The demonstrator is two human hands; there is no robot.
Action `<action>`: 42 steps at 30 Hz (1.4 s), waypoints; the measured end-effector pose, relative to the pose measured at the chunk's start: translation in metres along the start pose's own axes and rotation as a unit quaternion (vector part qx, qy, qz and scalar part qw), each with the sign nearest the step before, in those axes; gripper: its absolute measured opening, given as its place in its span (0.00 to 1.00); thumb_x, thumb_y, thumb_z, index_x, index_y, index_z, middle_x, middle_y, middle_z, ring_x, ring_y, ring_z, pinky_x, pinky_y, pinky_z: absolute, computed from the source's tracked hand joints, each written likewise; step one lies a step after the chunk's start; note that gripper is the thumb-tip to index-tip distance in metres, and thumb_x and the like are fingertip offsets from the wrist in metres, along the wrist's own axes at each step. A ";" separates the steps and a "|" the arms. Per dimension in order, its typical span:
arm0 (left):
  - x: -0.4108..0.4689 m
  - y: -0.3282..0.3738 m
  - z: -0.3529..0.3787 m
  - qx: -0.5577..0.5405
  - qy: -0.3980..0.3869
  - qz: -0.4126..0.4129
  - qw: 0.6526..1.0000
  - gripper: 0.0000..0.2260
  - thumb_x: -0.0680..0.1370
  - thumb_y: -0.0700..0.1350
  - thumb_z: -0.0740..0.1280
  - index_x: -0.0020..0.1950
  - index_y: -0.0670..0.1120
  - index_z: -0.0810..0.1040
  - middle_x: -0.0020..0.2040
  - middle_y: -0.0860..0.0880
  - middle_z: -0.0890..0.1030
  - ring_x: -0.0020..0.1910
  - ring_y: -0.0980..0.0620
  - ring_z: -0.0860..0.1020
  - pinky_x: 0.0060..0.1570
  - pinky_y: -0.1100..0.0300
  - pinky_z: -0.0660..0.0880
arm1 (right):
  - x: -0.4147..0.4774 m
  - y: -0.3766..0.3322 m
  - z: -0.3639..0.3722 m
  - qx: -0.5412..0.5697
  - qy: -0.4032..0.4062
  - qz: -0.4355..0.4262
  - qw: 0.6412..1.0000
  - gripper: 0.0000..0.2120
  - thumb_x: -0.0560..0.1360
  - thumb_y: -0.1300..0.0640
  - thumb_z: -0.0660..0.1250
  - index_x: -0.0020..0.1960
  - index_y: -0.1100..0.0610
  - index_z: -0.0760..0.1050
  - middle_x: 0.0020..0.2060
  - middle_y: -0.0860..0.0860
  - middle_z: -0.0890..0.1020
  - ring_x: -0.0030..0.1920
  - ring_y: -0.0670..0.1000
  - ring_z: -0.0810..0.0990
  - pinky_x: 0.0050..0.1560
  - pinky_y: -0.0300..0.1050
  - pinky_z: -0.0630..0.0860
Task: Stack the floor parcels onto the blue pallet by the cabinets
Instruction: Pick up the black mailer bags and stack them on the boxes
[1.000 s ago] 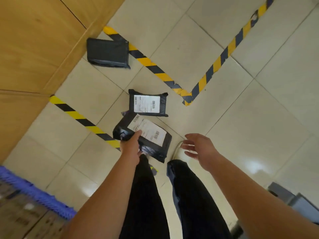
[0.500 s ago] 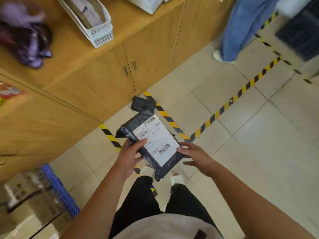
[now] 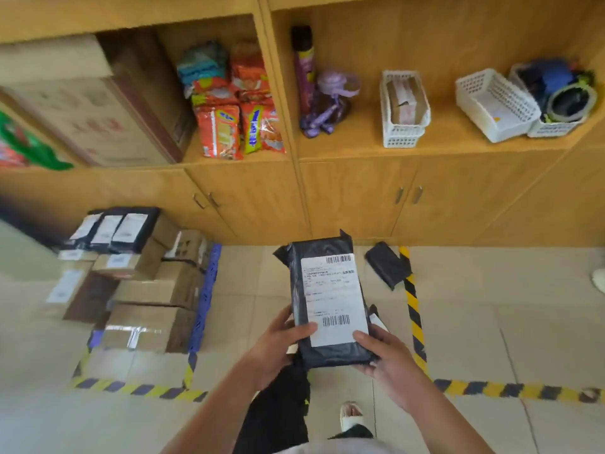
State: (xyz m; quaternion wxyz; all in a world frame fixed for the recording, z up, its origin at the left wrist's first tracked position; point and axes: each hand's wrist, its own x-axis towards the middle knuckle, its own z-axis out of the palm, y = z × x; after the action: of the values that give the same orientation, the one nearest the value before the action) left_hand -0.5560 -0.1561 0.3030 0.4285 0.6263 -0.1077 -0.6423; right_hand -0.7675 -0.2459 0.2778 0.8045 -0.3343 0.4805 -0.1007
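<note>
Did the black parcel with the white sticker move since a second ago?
Yes. The black parcel was on the floor by the striped tape; now both hands lift it above the tiles, facing the cabinets.

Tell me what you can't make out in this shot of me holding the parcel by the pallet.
Head view only:
- Black parcel label text: too small and blurred to read.
- Blue pallet: mostly covered by stacked boxes, only its edge shows.
- A second parcel on the floor: almost wholly hidden behind the held one.
- Left hand and right hand fingers under the parcel: hidden by it.
- Shelf packets: print blurred.
</note>
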 end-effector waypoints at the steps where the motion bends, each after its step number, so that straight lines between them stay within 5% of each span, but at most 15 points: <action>1: -0.013 -0.010 -0.005 -0.018 0.025 0.002 1.000 0.34 0.67 0.48 0.78 0.71 0.53 0.71 0.61 0.49 0.83 0.61 0.46 0.80 0.63 0.36 0.73 | 0.001 0.003 0.008 -0.019 -0.017 0.008 1.000 0.46 0.50 0.38 0.84 0.63 0.55 0.78 0.56 0.54 0.85 0.60 0.57 0.82 0.66 0.60 0.74; 3: -0.036 -0.024 -0.017 -0.055 0.070 0.007 0.996 0.34 0.64 0.48 0.79 0.69 0.52 0.73 0.60 0.49 0.83 0.60 0.45 0.81 0.61 0.36 0.75 | 0.003 0.006 0.026 -0.057 -0.054 0.030 0.996 0.44 0.50 0.37 0.84 0.61 0.55 0.79 0.55 0.54 0.86 0.58 0.56 0.83 0.66 0.61 0.74; 8: -0.086 -0.040 -0.071 -0.123 0.149 0.036 0.981 0.27 0.69 0.46 0.77 0.67 0.50 0.76 0.57 0.49 0.84 0.56 0.46 0.83 0.56 0.43 0.79 | 0.011 0.004 0.083 -0.054 -0.142 0.096 0.984 0.14 0.64 0.53 0.78 0.48 0.56 0.84 0.51 0.57 0.85 0.53 0.56 0.83 0.69 0.65 0.70; 11: -0.112 -0.045 -0.110 -0.142 0.171 0.045 0.974 0.23 0.72 0.47 0.76 0.66 0.50 0.77 0.57 0.48 0.84 0.56 0.45 0.83 0.59 0.40 0.77 | 0.021 0.004 0.128 -0.111 -0.185 0.105 0.971 0.24 0.65 0.53 0.81 0.58 0.59 0.82 0.57 0.58 0.84 0.57 0.56 0.82 0.67 0.61 0.73; 17: -0.154 -0.059 -0.210 -0.159 0.183 0.060 0.968 0.19 0.74 0.46 0.74 0.65 0.51 0.77 0.56 0.51 0.85 0.56 0.47 0.83 0.60 0.42 0.77 | 0.036 0.027 0.237 -0.197 -0.214 0.103 0.951 0.34 0.57 0.50 0.82 0.60 0.59 0.81 0.56 0.58 0.85 0.56 0.58 0.84 0.59 0.57 0.79; 22: -0.191 -0.083 -0.311 -0.198 0.186 0.063 0.960 0.28 0.70 0.47 0.77 0.68 0.51 0.74 0.58 0.50 0.84 0.58 0.45 0.82 0.61 0.41 0.76 | 0.047 0.059 0.341 -0.255 -0.225 0.098 0.935 0.28 0.68 0.53 0.79 0.65 0.61 0.77 0.57 0.58 0.85 0.61 0.60 0.81 0.63 0.58 0.77; 26: -0.217 -0.093 -0.375 -0.215 0.169 0.068 0.960 0.21 0.73 0.44 0.75 0.64 0.52 0.76 0.57 0.49 0.84 0.59 0.45 0.81 0.62 0.40 0.76 | 0.051 0.081 0.413 -0.243 -0.213 0.080 0.943 0.19 0.75 0.53 0.70 0.64 0.59 0.79 0.58 0.58 0.84 0.61 0.62 0.79 0.57 0.56 0.80; 33: -0.226 -0.090 -0.456 -0.221 0.151 0.060 0.962 0.22 0.73 0.42 0.75 0.65 0.52 0.77 0.59 0.50 0.84 0.60 0.46 0.81 0.62 0.40 0.76 | 0.082 0.090 0.494 -0.301 -0.208 0.097 0.925 0.17 0.74 0.55 0.72 0.61 0.58 0.81 0.56 0.57 0.85 0.60 0.62 0.80 0.63 0.62 0.75; 42: -0.218 -0.054 -0.601 -0.240 0.188 0.006 0.952 0.22 0.73 0.38 0.73 0.66 0.49 0.75 0.58 0.46 0.84 0.59 0.43 0.81 0.60 0.41 0.77 | 0.172 0.104 0.632 -0.305 -0.237 0.151 0.910 0.15 0.75 0.57 0.72 0.60 0.59 0.82 0.55 0.57 0.85 0.54 0.58 0.82 0.58 0.57 0.78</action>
State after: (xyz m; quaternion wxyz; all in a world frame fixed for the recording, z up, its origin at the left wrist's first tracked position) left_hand -0.0719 0.2654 0.3061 0.5830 0.6136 0.1286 -0.5168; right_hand -0.1639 0.0282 0.2890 0.7591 -0.5010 0.3280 0.2552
